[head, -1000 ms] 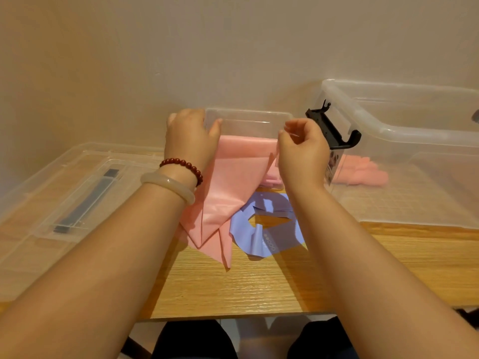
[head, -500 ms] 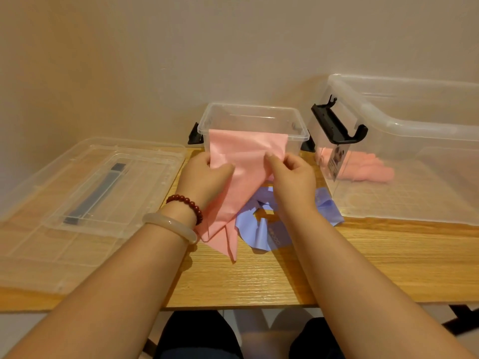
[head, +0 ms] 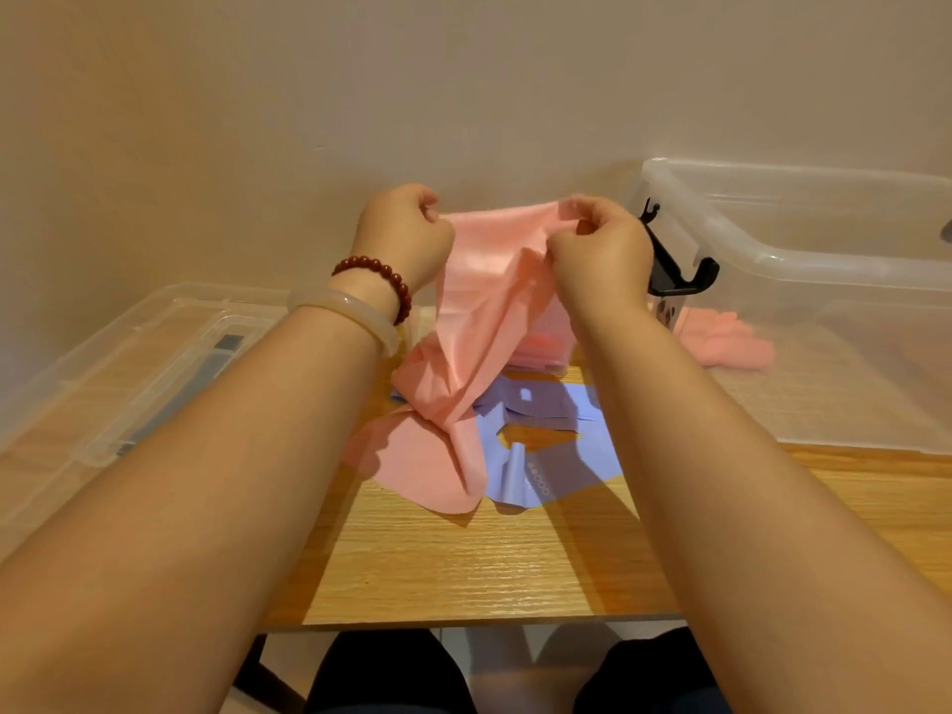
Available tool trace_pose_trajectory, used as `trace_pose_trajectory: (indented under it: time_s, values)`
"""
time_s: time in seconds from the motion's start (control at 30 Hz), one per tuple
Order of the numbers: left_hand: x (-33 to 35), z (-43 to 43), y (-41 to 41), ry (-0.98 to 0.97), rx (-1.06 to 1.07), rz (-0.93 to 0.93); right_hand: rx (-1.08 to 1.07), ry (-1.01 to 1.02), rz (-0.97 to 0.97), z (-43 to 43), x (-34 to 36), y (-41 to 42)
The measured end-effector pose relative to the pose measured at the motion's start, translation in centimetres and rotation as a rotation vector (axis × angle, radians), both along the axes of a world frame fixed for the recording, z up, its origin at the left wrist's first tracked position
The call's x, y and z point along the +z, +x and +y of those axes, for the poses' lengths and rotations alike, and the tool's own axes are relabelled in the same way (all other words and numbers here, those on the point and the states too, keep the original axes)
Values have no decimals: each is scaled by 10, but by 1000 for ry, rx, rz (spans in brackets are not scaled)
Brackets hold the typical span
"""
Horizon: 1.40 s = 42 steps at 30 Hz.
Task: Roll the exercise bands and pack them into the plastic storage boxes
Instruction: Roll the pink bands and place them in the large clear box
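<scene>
left grip (head: 407, 239), right grip (head: 597, 255) pinching pink band (head: 479, 311), unrolled | purple band (head: 561, 456) lying loose on desk (head: 463, 559) | rolling, packing both likely remaining

A plain cream wall (head: 463, 69) rises directly behind the far edge of a light wood-grain tabletop (head: 463, 569), the scene washed in warm, soft indoor light. Dim shadows lie across the grain toward the near edge, below which a strip of pale floor (head: 515, 657) shows.
</scene>
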<state>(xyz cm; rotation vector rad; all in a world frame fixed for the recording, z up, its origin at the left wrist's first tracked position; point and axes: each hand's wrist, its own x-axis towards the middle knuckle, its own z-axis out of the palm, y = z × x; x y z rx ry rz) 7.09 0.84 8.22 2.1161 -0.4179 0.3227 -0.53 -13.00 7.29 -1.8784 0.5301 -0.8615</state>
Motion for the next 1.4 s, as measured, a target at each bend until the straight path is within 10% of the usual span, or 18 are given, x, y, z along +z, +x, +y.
trace_pose_trajectory:
  time_s: [0.13,0.37,0.53,0.7,1.03,1.23,1.4]
  values:
    - [-15,4,3,136,1,-19,-60,-179,194,-3,-15,-1]
    - [-61,17,-36,-41,62,-294,-134,-212,-56,14,-42,-30]
    - [-88,16,-53,116,51,90,-30,278,93,27,-76,-32]
    - [-92,19,-60,9,-9,98,129,500,189,28,-80,-37]
    - [-33,10,-39,-230,79,-53,-73,95,-261,22,-21,-40]
    - [-23,6,-7,183,72,-142,-56,207,-126,6,-11,-12]
    - [-36,8,-3,231,134,-119,-50,-156,140,6,-19,-15]
